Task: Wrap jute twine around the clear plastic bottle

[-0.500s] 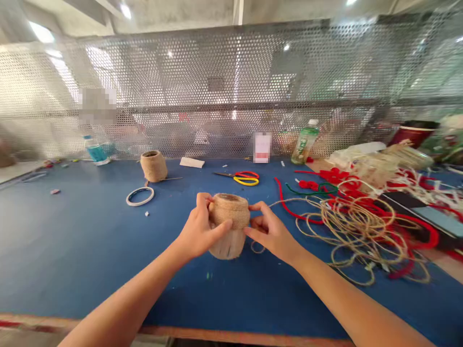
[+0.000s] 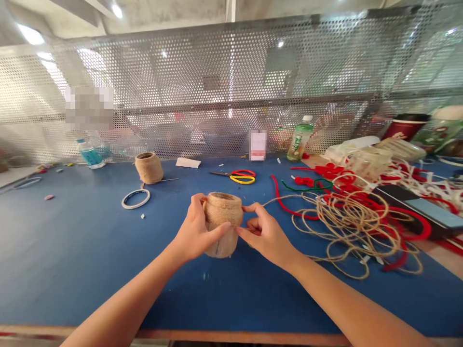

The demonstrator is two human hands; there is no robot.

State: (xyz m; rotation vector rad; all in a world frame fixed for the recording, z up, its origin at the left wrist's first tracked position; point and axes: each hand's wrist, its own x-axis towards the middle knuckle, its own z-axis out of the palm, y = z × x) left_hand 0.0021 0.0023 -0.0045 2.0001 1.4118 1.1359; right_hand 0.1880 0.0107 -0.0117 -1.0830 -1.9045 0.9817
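A jar (image 2: 222, 246) stands upright in front of me, its upper half wrapped in tan twine and its lower part bare and pale. My left hand (image 2: 197, 229) is closed round its left side, thumb across the front and fingers behind. At the right side, my right hand (image 2: 262, 231) has thumb and index finger against the jar, pinching at the edge of the wrapping; the strand between them is hard to make out. Loose twine (image 2: 356, 221) lies in a tangled heap to the right, and one strand runs from it toward my right hand.
Behind the jar lie scissors (image 2: 243, 177) with red and yellow handles. Farther left are a fully wrapped jar (image 2: 149, 168) and a tape roll (image 2: 125, 199). Red cord (image 2: 280, 198), a dark box (image 2: 398, 202) and a green-labelled bottle (image 2: 300, 140) occupy the right. A perforated metal screen (image 2: 162, 96) closes off the back.
The whole view has shifted slightly, so things sit a little farther left. Both hands stay on the jar, and the right fingers remain at its right side.
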